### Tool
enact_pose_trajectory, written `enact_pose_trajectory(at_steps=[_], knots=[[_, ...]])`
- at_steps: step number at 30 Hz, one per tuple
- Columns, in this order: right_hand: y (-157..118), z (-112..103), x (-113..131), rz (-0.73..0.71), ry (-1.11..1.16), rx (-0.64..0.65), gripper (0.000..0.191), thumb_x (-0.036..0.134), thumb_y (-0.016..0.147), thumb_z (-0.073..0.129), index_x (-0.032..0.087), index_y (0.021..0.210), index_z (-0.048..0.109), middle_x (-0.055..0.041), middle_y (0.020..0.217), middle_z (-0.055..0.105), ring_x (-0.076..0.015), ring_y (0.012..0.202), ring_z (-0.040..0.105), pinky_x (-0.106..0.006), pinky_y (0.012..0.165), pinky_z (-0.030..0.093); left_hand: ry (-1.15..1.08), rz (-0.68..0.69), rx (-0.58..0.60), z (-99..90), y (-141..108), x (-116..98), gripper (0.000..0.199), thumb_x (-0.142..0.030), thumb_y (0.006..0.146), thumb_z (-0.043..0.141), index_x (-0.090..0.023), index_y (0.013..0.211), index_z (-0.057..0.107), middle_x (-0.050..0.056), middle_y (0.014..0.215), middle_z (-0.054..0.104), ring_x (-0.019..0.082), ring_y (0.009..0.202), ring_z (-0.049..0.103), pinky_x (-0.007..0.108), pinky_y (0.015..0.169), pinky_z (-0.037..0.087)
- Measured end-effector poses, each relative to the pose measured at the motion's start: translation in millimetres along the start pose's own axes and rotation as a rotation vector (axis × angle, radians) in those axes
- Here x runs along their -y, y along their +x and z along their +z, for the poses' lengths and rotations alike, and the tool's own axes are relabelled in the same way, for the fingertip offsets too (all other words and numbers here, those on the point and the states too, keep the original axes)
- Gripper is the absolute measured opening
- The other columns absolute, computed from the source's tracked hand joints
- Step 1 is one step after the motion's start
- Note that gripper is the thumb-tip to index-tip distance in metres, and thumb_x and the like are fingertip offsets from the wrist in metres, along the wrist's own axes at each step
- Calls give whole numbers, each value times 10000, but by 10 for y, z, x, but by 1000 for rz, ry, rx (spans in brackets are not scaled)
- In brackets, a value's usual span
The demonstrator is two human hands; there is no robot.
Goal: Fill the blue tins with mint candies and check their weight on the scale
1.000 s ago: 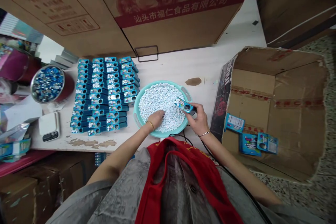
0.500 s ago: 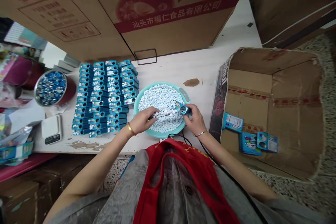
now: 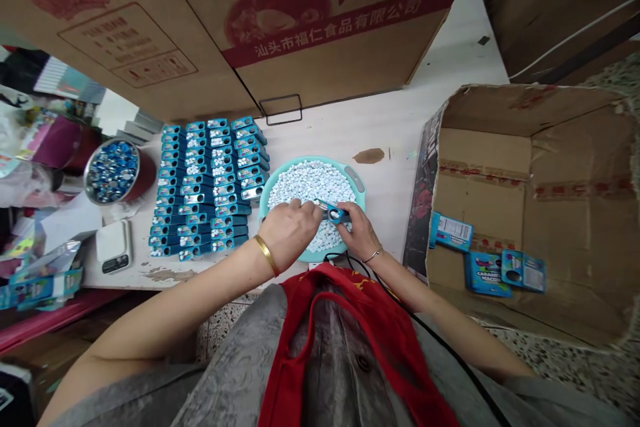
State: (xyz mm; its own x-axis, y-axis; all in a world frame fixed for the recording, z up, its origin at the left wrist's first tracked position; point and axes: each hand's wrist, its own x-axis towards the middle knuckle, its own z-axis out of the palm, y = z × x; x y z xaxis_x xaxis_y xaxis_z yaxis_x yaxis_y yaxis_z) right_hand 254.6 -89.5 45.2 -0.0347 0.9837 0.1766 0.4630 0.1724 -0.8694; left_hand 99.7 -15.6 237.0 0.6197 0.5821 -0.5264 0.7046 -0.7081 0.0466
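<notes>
Box (image 3: 337, 214), blue and oblong, sits in the right hand (image 3: 362, 233) above rounded pellets (image 3: 311, 180).

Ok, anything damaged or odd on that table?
Yes: white tabletop looks worn through. Brown patch close beside the basin, on the right; ragged patch along the front edge, on the left.
</notes>
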Motion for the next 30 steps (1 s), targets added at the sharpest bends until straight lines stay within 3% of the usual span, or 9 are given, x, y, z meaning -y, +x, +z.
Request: enact_pose_trajectory(at_steps=[3,7,11,13,15,17,19,24,30], knots=[[-27,-11,44,26,56,18,340,211,839,531,218,1170,457,-100,1077,602,-244,1025,602,-423,885,516,-127,14,-92,116,-60,226,173,-172,898,467,-126,1033,563,109,987,594,218,889,593,328,723,501],[-39,60,205,6,136,96,351,309,859,573,217,1175,453,-80,1041,625,-218,961,634,-360,821,539,-481,106,-291,608,-37,476,634,-399,813,645,-149,1332,379,160,1283,449,233,1092,528,341,872,481],[81,145,265,-61,131,194,430,389,849,595,210,1216,462,-118,1171,606,-250,1096,589,-414,924,495,-670,140,-328,1106,-81,551,339,-370,880,567,-151,1134,518,94,1008,559,185,897,550,300,772,471],[194,141,149,-46,-15,136,590,457,811,619,179,1293,423,-181,1375,461,-320,1299,418,-517,1055,363,-716,66,-403,1233,-199,613,287,-368,885,565,-150,1070,540,71,939,562,170,844,538,286,747,456],[313,111,-70,84,-206,27,725,515,803,589,136,1373,350,-223,1483,299,-378,1390,245,-597,1094,243,-728,-40,-520,1303,-364,736,288,-367,878,583,-160,1073,539,62,954,566,165,863,535,280,766,445],[412,82,-337,296,-271,-15,741,512,830,521,101,1408,303,-261,1448,332,-405,1346,311,-616,1044,289,-692,-168,-626,1363,-540,910,281,-370,867,599,-169,1055,544,46,926,564,158,845,528,273,756,438],[475,73,-577,431,-230,22,656,455,834,501,104,1370,360,-258,1295,504,-381,1176,502,-557,938,413,-627,-299,-691,1435,-691,1100,277,-382,853,611,-168,1018,549,32,877,550,154,802,516,270,728,435],[411,36,-806,524,-230,10,434,374,773,536,191,1163,482,-94,902,680,-261,784,623,-390,700,503,-524,-496,-667,1646,-856,1443,311,-435,832,580,-161,979,566,34,844,544,172,787,527,297,733,459],[179,-311,-904,640,-350,-135,428,336,794,493,169,1187,459,-96,894,685,-253,788,641,-367,696,506,-476,-500,-567,2047,-548,1674,385,-522,814,488,-206,1005,596,61,939,538,231,825,574,371,763,507]])
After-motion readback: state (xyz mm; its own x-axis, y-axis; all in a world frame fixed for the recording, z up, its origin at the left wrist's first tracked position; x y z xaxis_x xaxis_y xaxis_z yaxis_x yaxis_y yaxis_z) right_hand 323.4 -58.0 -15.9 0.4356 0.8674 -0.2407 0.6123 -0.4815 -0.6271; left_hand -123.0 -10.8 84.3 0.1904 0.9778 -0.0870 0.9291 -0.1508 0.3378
